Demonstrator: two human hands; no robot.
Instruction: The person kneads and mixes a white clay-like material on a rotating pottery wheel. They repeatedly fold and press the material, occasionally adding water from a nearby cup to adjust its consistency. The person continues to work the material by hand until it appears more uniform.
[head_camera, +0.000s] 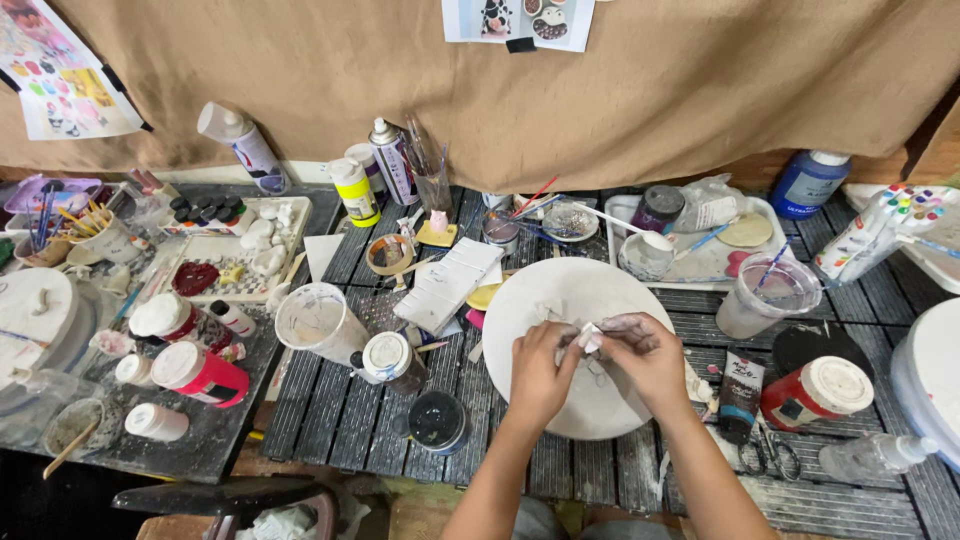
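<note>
Both hands (590, 365) pinch white lump (589, 337) over round board (580, 290).

A cluttered slatted table (850, 500) in front of a tan cloth (650, 90). Left of the table's middle stand a white cup (318, 322) and red jars (200, 372). Right of it lie scissors (768, 452) and a red jar (818, 390). Behind it stand spray cans (392, 160) and a blue bottle (808, 182).

White lump (588, 337) — fingers hide it (shape unclear).

so I'm seeing a small crumpled white lump (590, 338), pinched up over the round white disc (560, 300), roughly 5 o'clock of center.
</note>
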